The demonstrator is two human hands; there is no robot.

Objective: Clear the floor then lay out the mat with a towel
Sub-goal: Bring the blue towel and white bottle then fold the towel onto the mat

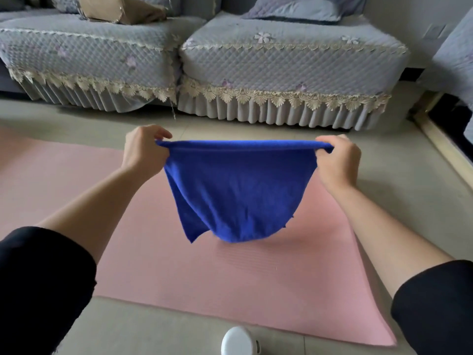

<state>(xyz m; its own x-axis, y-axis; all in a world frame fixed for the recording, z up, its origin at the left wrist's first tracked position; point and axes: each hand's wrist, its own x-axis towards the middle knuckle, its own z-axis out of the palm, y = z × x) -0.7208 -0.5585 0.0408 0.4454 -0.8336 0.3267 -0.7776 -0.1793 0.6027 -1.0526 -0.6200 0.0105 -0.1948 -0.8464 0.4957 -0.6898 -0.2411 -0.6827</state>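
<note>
From the head view, the left hand [143, 152] and the right hand [337, 160] each pinch a top corner of the blue towel [238, 190], both grips closed on the cloth, its upper edge pulled taut between them. The towel hangs in the air above the right end of the pink mat [230, 283], which lies flat on the tiled floor [396, 160] in front of the sofa [281, 73]. The lower edge sags unevenly, one corner drooping lower on the left. Lowered like this, it would likely bunch or fold under itself, or land askew over the mat's right edge. A white round object [239, 342] sits on the floor just off the mat's near edge and could be stepped on.
</note>
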